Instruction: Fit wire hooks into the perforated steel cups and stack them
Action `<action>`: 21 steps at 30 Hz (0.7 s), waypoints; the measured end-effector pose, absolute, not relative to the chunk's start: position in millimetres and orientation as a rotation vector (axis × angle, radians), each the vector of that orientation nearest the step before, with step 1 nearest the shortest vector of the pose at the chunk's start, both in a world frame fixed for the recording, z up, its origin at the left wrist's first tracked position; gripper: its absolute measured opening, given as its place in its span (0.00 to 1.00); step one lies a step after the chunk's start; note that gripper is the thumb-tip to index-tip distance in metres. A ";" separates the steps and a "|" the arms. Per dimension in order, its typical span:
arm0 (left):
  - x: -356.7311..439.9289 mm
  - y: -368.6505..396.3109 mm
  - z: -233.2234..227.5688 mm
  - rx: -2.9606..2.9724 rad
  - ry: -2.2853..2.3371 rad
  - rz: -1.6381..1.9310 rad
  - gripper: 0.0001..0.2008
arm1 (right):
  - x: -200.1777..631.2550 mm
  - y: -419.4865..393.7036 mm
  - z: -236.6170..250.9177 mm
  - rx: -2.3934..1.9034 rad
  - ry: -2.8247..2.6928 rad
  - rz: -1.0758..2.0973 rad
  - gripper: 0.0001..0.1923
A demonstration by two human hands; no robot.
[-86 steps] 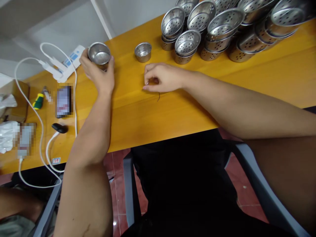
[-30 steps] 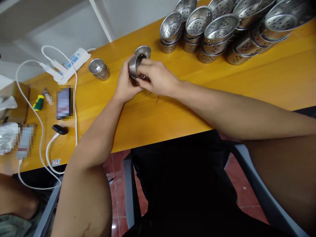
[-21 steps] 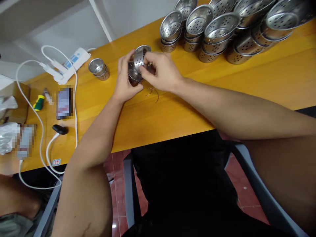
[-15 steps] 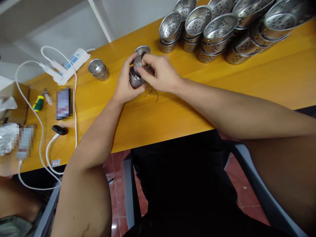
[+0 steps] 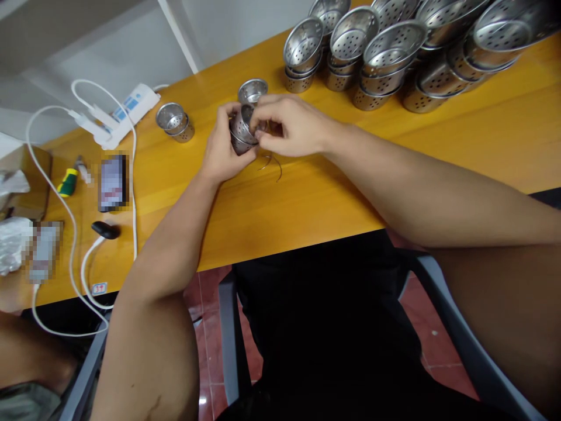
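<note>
My left hand (image 5: 223, 149) grips a small perforated steel strainer cup (image 5: 242, 127) tilted on its side just above the yellow wooden table (image 5: 307, 193). My right hand (image 5: 291, 124) pinches at the cup's rim with thumb and fingers; what it pinches is too small to make out. Thin bent wire pieces (image 5: 272, 164) lie on the table right below the hands. Another small steel cup (image 5: 253, 90) stands upright just behind the hands. A third cup (image 5: 174, 121) stands further left.
Stacks of perforated steel strainer cups (image 5: 394, 52) fill the table's far right. At the left lie a white power strip (image 5: 127, 111) with white cables, a phone (image 5: 113, 182), a screwdriver (image 5: 68, 180), a black plug (image 5: 105, 229) and crumpled plastic (image 5: 11, 242). Another person's arm (image 5: 17, 351) shows bottom left.
My left hand set one cup down at the left and took up another strainer cup at the middle. My right hand left the table and came to this cup's rim, which has been turned about.
</note>
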State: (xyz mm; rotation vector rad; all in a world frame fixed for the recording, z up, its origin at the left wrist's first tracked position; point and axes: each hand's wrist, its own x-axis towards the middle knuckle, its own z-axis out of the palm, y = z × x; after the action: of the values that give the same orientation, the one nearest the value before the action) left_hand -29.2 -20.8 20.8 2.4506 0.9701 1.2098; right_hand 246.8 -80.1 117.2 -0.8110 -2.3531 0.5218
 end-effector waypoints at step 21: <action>-32.0 -20.5 33.1 2.468 0.777 1.152 0.57 | 253.4 -62.7 100.2 -0.631 -2.335 0.603 0.29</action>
State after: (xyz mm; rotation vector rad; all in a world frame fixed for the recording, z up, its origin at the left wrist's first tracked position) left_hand -32.0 -20.5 33.1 2.4683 0.7769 1.1515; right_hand 253.4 -62.7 100.2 -0.6310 -2.3351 0.6028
